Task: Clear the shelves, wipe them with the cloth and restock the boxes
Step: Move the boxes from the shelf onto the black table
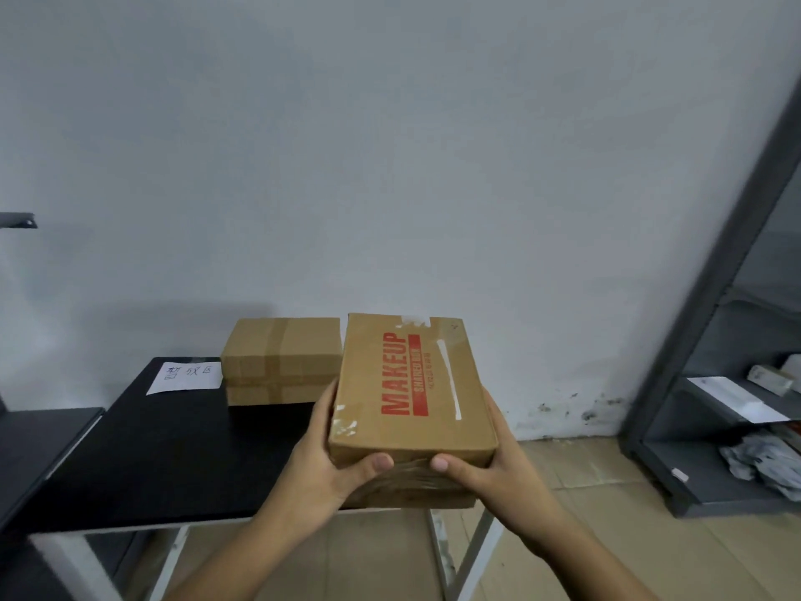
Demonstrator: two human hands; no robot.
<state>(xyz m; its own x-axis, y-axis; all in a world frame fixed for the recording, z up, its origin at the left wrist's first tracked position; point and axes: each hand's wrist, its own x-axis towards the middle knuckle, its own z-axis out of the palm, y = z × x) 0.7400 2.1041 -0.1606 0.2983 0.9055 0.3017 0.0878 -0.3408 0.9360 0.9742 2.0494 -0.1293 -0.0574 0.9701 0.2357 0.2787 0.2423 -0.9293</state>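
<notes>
Black table [173, 448] at lower left carries stacked boxes [281, 362]; centre frame, my left hand [320, 466] and right hand [498, 466] grip the MAKEUP box [411, 383], fingers curled round it.

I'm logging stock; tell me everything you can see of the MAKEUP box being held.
The MAKEUP box is a closed brown cardboard carton with red MAKEUP lettering beside a red band on top, plus white tape scraps and a long white strip. It is held above the right end of the black table, long side pointing away. The left hand grips its left side, the right hand its right, thumbs on the near face.
</notes>
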